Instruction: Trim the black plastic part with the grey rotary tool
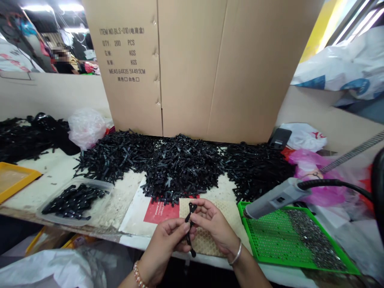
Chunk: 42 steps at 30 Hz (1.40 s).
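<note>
Both my hands meet at the table's front edge, pinching one small black plastic strip part (190,218) that stands roughly upright between them. My left hand (165,244), with a bead bracelet at the wrist, grips its lower half. My right hand (213,224), wearing a silver bangle, pinches its upper end with fingers closed. Under my hands lies a beige honeycomb mat (207,240). Just behind it, a large heap of identical black plastic parts (180,168) spreads across the table.
A green perforated tray (264,248) with several small metal screws sits at the right, with a grey electric screwdriver (274,198) hanging over it. A clear tub of black parts (73,198) and a yellow tray (15,178) stand left. A tall cardboard box (192,68) rises behind.
</note>
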Each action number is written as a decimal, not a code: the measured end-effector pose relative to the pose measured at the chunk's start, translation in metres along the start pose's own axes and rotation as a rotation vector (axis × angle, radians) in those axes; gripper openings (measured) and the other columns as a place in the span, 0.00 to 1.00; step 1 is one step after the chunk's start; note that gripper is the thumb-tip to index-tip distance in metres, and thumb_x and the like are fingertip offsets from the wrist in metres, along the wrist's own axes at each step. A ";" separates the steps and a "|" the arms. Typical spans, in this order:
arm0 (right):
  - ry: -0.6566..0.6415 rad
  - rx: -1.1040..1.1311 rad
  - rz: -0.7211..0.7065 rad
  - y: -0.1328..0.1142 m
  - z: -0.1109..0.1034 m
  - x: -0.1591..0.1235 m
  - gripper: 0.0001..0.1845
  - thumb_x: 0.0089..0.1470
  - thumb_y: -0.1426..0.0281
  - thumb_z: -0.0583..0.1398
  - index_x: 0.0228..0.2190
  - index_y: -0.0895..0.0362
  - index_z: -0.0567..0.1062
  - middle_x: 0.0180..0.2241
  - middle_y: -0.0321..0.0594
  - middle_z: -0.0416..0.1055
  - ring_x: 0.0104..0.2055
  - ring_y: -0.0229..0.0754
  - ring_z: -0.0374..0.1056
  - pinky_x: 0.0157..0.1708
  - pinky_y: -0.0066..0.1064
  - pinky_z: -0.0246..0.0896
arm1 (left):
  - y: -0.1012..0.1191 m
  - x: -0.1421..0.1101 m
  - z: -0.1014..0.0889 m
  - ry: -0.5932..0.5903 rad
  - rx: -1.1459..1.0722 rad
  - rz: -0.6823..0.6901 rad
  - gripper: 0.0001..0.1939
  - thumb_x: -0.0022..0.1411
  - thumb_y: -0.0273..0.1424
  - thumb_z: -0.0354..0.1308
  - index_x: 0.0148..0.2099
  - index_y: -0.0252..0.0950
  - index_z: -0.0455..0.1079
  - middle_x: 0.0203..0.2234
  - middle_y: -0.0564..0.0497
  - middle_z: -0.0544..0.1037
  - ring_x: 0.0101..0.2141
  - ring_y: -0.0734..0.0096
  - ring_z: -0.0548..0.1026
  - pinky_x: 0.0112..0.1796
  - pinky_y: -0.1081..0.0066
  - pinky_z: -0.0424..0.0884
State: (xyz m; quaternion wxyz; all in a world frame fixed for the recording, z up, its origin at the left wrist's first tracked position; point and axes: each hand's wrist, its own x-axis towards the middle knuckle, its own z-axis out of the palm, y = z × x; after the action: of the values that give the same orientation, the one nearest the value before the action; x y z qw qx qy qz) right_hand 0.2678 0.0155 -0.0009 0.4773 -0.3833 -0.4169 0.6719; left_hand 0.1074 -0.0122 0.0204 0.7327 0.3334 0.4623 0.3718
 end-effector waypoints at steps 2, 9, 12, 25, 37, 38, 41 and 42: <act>0.050 0.003 -0.019 0.000 0.002 -0.001 0.26 0.43 0.58 0.72 0.40 0.57 0.71 0.34 0.39 0.69 0.33 0.40 0.66 0.32 0.27 0.64 | -0.003 0.003 -0.001 0.096 -0.058 0.005 0.23 0.44 0.43 0.70 0.37 0.31 0.73 0.27 0.49 0.76 0.29 0.71 0.74 0.26 0.78 0.72; 0.122 -0.037 -0.045 0.010 0.014 -0.008 0.23 0.46 0.52 0.69 0.30 0.58 0.70 0.28 0.36 0.67 0.29 0.39 0.64 0.29 0.27 0.64 | -0.010 0.013 -0.006 0.347 -0.214 0.069 0.36 0.36 0.37 0.76 0.48 0.34 0.67 0.21 0.57 0.73 0.20 0.79 0.71 0.21 0.83 0.66; 0.091 -0.060 -0.042 0.016 0.019 -0.015 0.23 0.49 0.51 0.66 0.31 0.58 0.71 0.31 0.38 0.68 0.32 0.40 0.64 0.31 0.28 0.64 | -0.009 0.013 -0.005 0.333 -0.264 0.043 0.40 0.36 0.36 0.76 0.51 0.34 0.65 0.22 0.56 0.74 0.19 0.81 0.70 0.20 0.83 0.65; 0.140 -0.138 -0.156 0.025 0.022 -0.046 0.18 0.52 0.55 0.66 0.36 0.56 0.74 0.36 0.42 0.71 0.40 0.45 0.67 0.40 0.32 0.63 | -0.015 0.000 0.007 0.240 -0.362 0.030 0.22 0.30 0.35 0.77 0.29 0.31 0.74 0.26 0.52 0.76 0.27 0.78 0.73 0.28 0.81 0.72; 0.259 -0.029 -0.176 0.032 0.005 -0.067 0.20 0.48 0.59 0.69 0.41 0.55 0.76 0.37 0.41 0.73 0.38 0.43 0.68 0.40 0.31 0.64 | -0.020 -0.005 0.024 0.032 -0.231 -0.010 0.22 0.38 0.35 0.75 0.37 0.32 0.77 0.35 0.46 0.79 0.33 0.71 0.75 0.35 0.76 0.72; 0.268 -0.066 -0.201 0.032 0.003 -0.067 0.19 0.49 0.60 0.68 0.41 0.54 0.76 0.37 0.41 0.73 0.37 0.43 0.67 0.38 0.31 0.64 | -0.020 -0.004 0.026 0.034 -0.238 -0.024 0.23 0.37 0.35 0.75 0.37 0.32 0.77 0.36 0.46 0.79 0.34 0.69 0.75 0.37 0.75 0.72; 0.300 -0.272 -0.294 0.031 0.000 -0.068 0.16 0.53 0.60 0.64 0.43 0.53 0.76 0.37 0.41 0.70 0.36 0.43 0.66 0.34 0.30 0.64 | -0.019 -0.001 0.030 0.037 -0.242 -0.047 0.24 0.35 0.35 0.76 0.36 0.32 0.77 0.36 0.46 0.79 0.36 0.68 0.76 0.38 0.75 0.72; 0.303 -0.356 -0.328 0.031 -0.001 -0.069 0.15 0.55 0.61 0.63 0.43 0.53 0.76 0.37 0.41 0.69 0.37 0.43 0.66 0.35 0.30 0.64 | -0.019 0.001 0.031 0.026 -0.230 -0.048 0.24 0.35 0.35 0.76 0.36 0.32 0.77 0.35 0.46 0.79 0.35 0.68 0.76 0.37 0.75 0.73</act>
State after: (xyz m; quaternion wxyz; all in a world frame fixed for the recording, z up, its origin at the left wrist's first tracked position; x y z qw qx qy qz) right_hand 0.2757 -0.0566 -0.0213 0.5617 -0.4845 -0.5086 0.4371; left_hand 0.1406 -0.0253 0.0149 0.7688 0.2309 0.4339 0.4090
